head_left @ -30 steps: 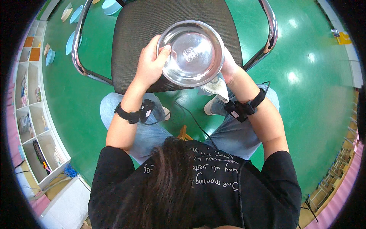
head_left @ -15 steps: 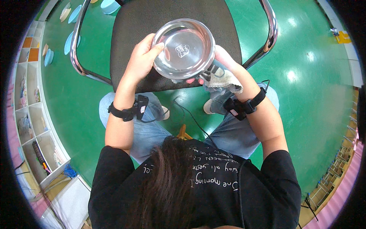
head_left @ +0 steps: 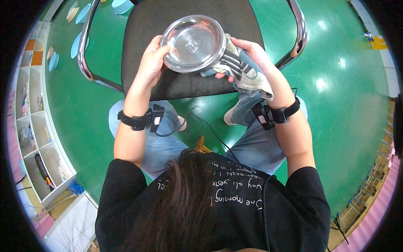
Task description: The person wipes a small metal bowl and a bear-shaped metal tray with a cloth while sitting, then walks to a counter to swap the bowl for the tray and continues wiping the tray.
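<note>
A round, shiny metal bowl (head_left: 193,46) hangs over the chair seat, its inside turned up toward me. My left hand (head_left: 153,61) grips its left rim, thumb on the inner side and the other fingers hidden beneath. At the bowl's right side, my right hand (head_left: 254,53) is closed round a grey and cream striped cloth (head_left: 243,69). The cloth lies against the bowl's outer edge, and its loose end drapes down by my right wrist. Some right fingertips show under the cloth, below the bowl's rim.
A black mesh chair (head_left: 180,90) with chrome armrests (head_left: 299,33) stands before my knees. Blue basins (head_left: 121,6) sit on the green floor (head_left: 336,122) at far left. White shelving (head_left: 37,92) lines the left side. A black cable (head_left: 214,135) runs between my legs.
The bowl has shifted a little left and away from me with my left hand. My right hand has opened out slightly to the right, showing more of the cloth.
</note>
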A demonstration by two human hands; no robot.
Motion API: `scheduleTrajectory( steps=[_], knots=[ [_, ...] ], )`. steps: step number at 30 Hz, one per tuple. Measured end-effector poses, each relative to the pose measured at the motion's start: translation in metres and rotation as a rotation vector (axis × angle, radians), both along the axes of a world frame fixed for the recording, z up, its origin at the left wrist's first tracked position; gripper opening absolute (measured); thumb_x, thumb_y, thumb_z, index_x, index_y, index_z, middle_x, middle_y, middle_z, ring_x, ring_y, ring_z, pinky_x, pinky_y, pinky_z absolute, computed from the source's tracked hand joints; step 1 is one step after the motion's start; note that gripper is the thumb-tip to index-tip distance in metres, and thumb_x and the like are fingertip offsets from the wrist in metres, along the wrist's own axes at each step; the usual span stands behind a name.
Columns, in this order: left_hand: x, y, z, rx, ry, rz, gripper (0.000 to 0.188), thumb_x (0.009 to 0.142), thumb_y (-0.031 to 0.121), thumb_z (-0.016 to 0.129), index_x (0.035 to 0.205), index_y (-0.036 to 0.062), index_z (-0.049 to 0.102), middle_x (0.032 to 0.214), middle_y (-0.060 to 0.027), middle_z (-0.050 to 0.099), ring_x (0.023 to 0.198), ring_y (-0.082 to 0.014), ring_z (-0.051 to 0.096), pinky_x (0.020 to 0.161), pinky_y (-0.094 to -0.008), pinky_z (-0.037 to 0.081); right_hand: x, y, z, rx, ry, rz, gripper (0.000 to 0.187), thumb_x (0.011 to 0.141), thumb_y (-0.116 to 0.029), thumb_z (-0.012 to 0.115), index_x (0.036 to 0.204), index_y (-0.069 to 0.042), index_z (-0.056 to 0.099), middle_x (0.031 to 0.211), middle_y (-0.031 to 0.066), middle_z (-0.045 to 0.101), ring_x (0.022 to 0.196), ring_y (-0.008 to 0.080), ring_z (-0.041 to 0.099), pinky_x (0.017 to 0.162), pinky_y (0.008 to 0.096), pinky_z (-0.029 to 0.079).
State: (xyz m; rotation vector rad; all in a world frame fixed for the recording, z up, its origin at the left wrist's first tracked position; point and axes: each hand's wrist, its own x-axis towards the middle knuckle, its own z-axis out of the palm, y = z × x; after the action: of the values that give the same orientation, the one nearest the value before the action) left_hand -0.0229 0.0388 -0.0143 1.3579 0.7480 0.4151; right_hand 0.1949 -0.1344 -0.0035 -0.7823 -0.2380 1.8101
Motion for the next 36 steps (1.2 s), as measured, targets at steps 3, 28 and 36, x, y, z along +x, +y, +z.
scheduleTrajectory(
  steps=[3,28,36],
  knots=[
    [0.004,-0.008,0.002,-0.008,-0.034,0.119,0.034,0.088,0.011,0.05,0.118,-0.0036,0.046,0.095,-0.0126,0.063,0.072,-0.0153,0.066,0.058,-0.0249,0.055,0.004,0.0,0.001,0.021,0.032,-0.034,0.049,0.1,-0.036,0.03,0.123,0.003,0.048,0.105,0.0252,0.063,0.082,0.0401,0.067,0.056,0.0392,0.059],
    [0.016,-0.041,0.0,-0.16,0.013,0.1,0.045,0.088,0.007,0.041,0.129,-0.0011,0.025,0.114,-0.0202,0.051,0.086,-0.0252,0.064,0.059,-0.0332,0.061,-0.046,0.021,-0.029,0.218,-0.94,-0.71,0.048,0.101,-0.029,0.042,0.139,-0.001,0.032,0.13,0.0183,0.047,0.122,0.0232,0.044,0.104,0.0327,0.034],
    [0.013,-0.044,0.002,0.053,0.06,-0.007,0.045,0.091,0.01,0.043,0.133,0.0044,0.03,0.109,-0.013,0.055,0.082,-0.0152,0.063,0.051,-0.0266,0.055,-0.027,0.017,-0.045,0.058,-0.865,-0.705,0.045,0.1,-0.031,0.043,0.132,0.001,0.042,0.126,0.0139,0.052,0.116,0.0198,0.049,0.1,0.0315,0.037]
  ],
)
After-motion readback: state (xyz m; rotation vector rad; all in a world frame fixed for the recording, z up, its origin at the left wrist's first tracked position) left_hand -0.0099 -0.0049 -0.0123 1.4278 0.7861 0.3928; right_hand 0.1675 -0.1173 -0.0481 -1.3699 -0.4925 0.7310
